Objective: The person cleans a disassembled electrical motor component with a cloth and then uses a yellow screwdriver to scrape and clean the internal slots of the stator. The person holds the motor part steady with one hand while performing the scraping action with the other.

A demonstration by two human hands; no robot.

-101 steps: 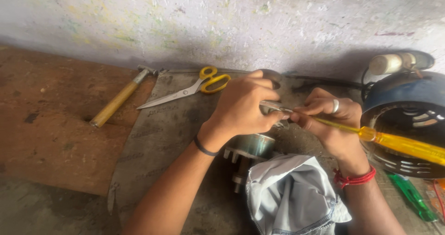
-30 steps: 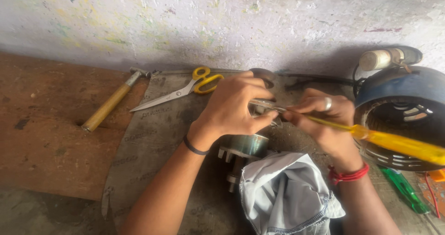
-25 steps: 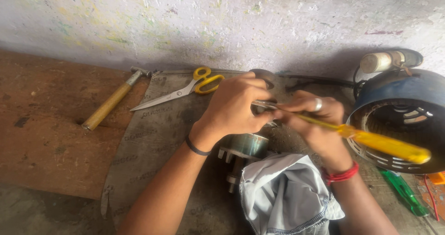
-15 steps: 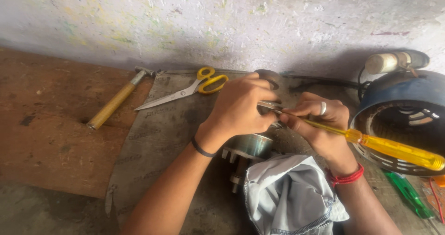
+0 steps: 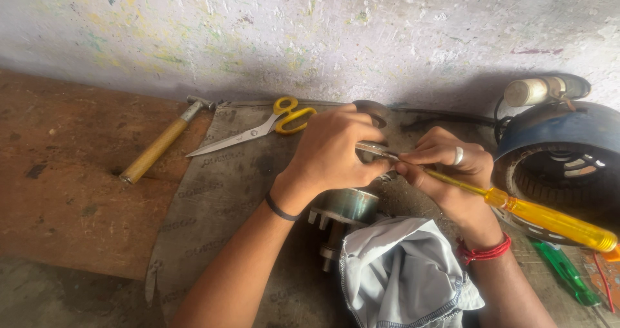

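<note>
Two hands over the metal motor part (image 5: 345, 206): left hand (image 5: 336, 153) fingers clamped on a small metal piece (image 5: 374, 150), right hand (image 5: 445, 169) pinching the screwdriver (image 5: 536, 215). Slip risk: tip could skid into fingertips.

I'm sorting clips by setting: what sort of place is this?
Probably a small repair workshop: a hammer and scissors lie on a worn bench, and the right hand works a yellow screwdriver beside a round motor housing.

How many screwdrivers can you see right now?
2. A yellow screwdriver is in the right hand, tip near the left hand. A green screwdriver lies at right. More may be hidden.
</note>
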